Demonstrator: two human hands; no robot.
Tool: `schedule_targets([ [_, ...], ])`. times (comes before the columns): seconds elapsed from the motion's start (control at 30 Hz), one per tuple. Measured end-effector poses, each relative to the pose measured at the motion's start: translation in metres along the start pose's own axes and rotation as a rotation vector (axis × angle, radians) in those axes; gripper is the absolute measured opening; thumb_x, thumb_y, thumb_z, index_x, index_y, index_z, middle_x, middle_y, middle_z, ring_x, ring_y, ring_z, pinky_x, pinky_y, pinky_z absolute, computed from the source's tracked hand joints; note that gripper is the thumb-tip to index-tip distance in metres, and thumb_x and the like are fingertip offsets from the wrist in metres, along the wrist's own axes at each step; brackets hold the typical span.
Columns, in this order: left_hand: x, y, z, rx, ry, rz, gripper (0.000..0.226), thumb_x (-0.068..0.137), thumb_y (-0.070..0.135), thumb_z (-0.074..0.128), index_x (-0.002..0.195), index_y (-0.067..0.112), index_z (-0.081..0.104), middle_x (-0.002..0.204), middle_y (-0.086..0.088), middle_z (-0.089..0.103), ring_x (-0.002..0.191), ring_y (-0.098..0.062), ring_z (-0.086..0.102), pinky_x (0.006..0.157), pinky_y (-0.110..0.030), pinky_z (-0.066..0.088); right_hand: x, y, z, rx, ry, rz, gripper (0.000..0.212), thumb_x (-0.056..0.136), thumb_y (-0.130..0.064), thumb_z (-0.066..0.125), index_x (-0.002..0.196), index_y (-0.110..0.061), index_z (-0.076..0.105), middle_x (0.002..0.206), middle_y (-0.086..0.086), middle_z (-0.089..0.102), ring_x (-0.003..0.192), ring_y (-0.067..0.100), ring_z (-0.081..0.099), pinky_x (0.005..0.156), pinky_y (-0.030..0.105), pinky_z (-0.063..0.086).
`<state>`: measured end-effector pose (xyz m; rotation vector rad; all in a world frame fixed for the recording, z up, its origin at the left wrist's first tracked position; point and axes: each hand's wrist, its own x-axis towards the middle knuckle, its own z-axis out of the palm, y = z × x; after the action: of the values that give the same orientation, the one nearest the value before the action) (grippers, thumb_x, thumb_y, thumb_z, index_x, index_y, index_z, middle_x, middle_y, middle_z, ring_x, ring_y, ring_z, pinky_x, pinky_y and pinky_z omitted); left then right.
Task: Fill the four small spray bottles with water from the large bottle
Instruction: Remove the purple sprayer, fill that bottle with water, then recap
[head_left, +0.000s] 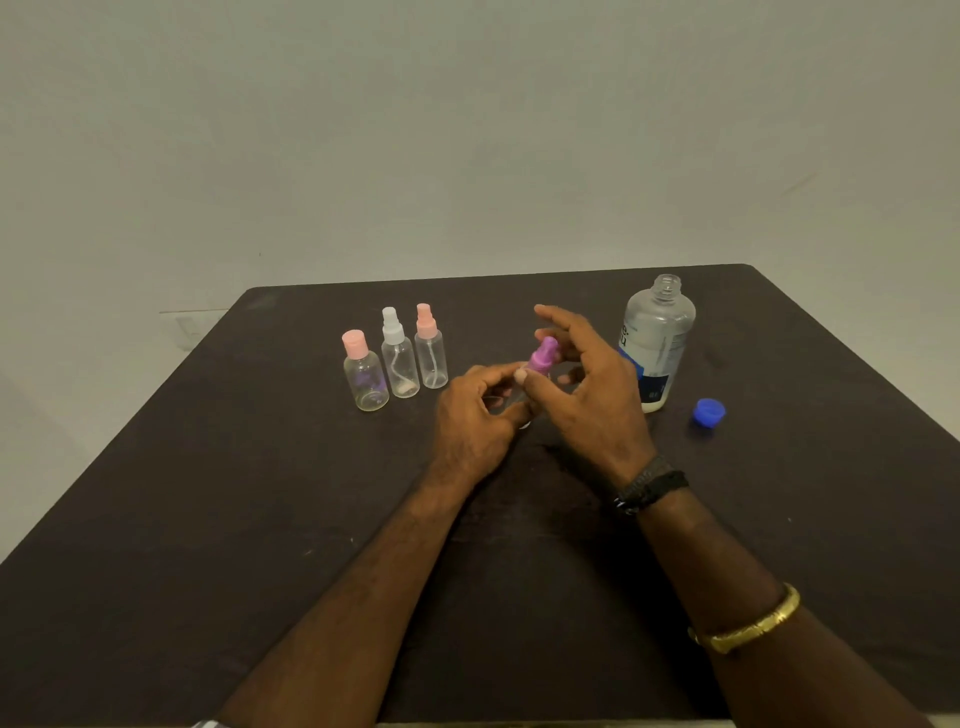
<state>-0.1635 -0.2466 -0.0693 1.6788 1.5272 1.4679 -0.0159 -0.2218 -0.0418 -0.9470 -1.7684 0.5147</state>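
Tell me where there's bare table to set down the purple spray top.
Widest bare patch: the table near left, from the left hand out to the left edge. Also bare: near right, nearer you than the blue cap. Crowded: between the three small bottles and the left hand, and between the right hand and the large bottle.

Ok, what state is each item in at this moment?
Large bottle: upright, cap off.
Blue cap: lying on the table.
Pink flip-cap bottle: upright, capped.
White spray bottle: upright, capped.
Pink spray bottle: upright, capped.
Purple spray bottle: tilted, top on, in hand.
Left hand: grips its body.
Right hand: fingers round its top.
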Motion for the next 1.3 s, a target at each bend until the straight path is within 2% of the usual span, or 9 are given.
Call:
schedule_targets([
  [0.17, 0.000, 0.001, 0.001, 0.034, -0.016, 0.014, 0.046, 0.079, 0.023, 0.087, 0.124, 0.024, 0.073, 0.108, 0.005, 0.073, 0.099, -0.007, 0.068, 0.089, -0.031, 0.059, 0.001, 0.003, -0.003, -0.021, 0.079, -0.015, 0.049, 0.087, -0.025, 0.081, 0.132, -0.021, 0.063, 0.106, -0.004, 0.068, 0.092, 0.007, 0.064, 0.077, 0.023, 0.058],
  [0.3, 0.000, -0.001, 0.001, 0.045, -0.015, 0.007, 0.046, 0.081, 0.021, 0.085, 0.125, 0.022, 0.072, 0.109, 0.006, 0.072, 0.100, -0.006, 0.067, 0.089, -0.027, 0.057, 0.002, -0.001, -0.005, 0.012, 0.073, -0.045, 0.047, 0.088, -0.016, 0.078, 0.132, -0.024, 0.063, 0.110, -0.007, 0.071, 0.097, 0.008, 0.066, 0.076, 0.023, 0.057],
  [0.43, 0.001, -0.003, 0.002, 0.044, -0.005, -0.007, 0.046, 0.082, 0.017, 0.084, 0.126, 0.019, 0.071, 0.113, 0.006, 0.072, 0.101, 0.000, 0.066, 0.085, -0.011, 0.052, 0.005, -0.006, -0.012, 0.072, 0.136, -0.074, 0.046, 0.089, -0.006, 0.073, 0.131, -0.020, 0.063, 0.115, -0.008, 0.071, 0.098, 0.008, 0.069, 0.076, 0.022, 0.056],
  [0.5, 0.002, -0.004, 0.003, 0.046, -0.003, -0.007, 0.047, 0.082, 0.018, 0.084, 0.127, 0.019, 0.071, 0.114, 0.006, 0.072, 0.101, 0.000, 0.065, 0.083, -0.009, 0.051, 0.005, -0.009, -0.016, 0.114, 0.175, -0.071, 0.045, 0.089, -0.004, 0.072, 0.131, -0.020, 0.063, 0.115, -0.007, 0.071, 0.100, 0.008, 0.070, 0.076, 0.022, 0.057],
  [0.7, 0.004, -0.005, 0.002, 0.044, -0.002, -0.023, 0.045, 0.081, 0.020, 0.084, 0.124, 0.023, 0.072, 0.113, 0.007, 0.072, 0.101, -0.005, 0.066, 0.087, -0.023, 0.056, 0.010, -0.020, -0.027, 0.154, 0.345, -0.119, 0.037, 0.094, -0.010, 0.072, 0.128, -0.020, 0.063, 0.114, -0.004, 0.072, 0.100, 0.011, 0.070, 0.075, 0.020, 0.055],
  [0.83, 0.004, -0.005, 0.001, -0.008, 0.014, -0.074, 0.044, 0.079, 0.018, 0.086, 0.121, 0.021, 0.074, 0.110, 0.006, 0.075, 0.099, -0.011, 0.069, 0.088, -0.032, 0.060, 0.011, -0.021, -0.032, 0.156, 0.451, -0.129, 0.034, 0.093, -0.011, 0.074, 0.126, -0.013, 0.066, 0.114, 0.000, 0.072, 0.096, 0.016, 0.069, 0.073, 0.025, 0.055],
  [1.0, 0.004, -0.003, 0.000, -0.048, 0.038, -0.112, 0.041, 0.080, 0.017, 0.086, 0.119, 0.020, 0.074, 0.105, 0.008, 0.077, 0.096, -0.008, 0.069, 0.084, -0.025, 0.060, 0.006, -0.014, -0.037, 0.068, 0.420, -0.077, 0.032, 0.093, -0.014, 0.075, 0.124, -0.012, 0.066, 0.111, 0.000, 0.072, 0.090, 0.013, 0.068, 0.068, 0.021, 0.055],
  [1.13, 0.004, 0.000, -0.001, -0.057, 0.049, -0.122, 0.040, 0.080, 0.017, 0.086, 0.118, 0.019, 0.073, 0.106, 0.006, 0.076, 0.096, -0.007, 0.069, 0.081, -0.019, 0.058, -0.002, -0.006, -0.041, -0.069, 0.347, 0.032, 0.027, 0.089, -0.015, 0.077, 0.115, -0.018, 0.070, 0.105, -0.006, 0.071, 0.092, 0.006, 0.067, 0.072, 0.017, 0.057],
  [1.3, 0.002, 0.004, -0.001, -0.120, 0.058, -0.149, 0.038, 0.079, 0.011, 0.086, 0.114, 0.016, 0.072, 0.101, 0.005, 0.075, 0.091, -0.004, 0.071, 0.080, -0.015, 0.058, -0.015, 0.004, -0.043, -0.338, 0.222, 0.070, 0.011, 0.086, -0.014, 0.077, 0.092, -0.018, 0.068, 0.088, -0.008, 0.066, 0.079, 0.010, 0.062, 0.075, 0.034, 0.059],
])
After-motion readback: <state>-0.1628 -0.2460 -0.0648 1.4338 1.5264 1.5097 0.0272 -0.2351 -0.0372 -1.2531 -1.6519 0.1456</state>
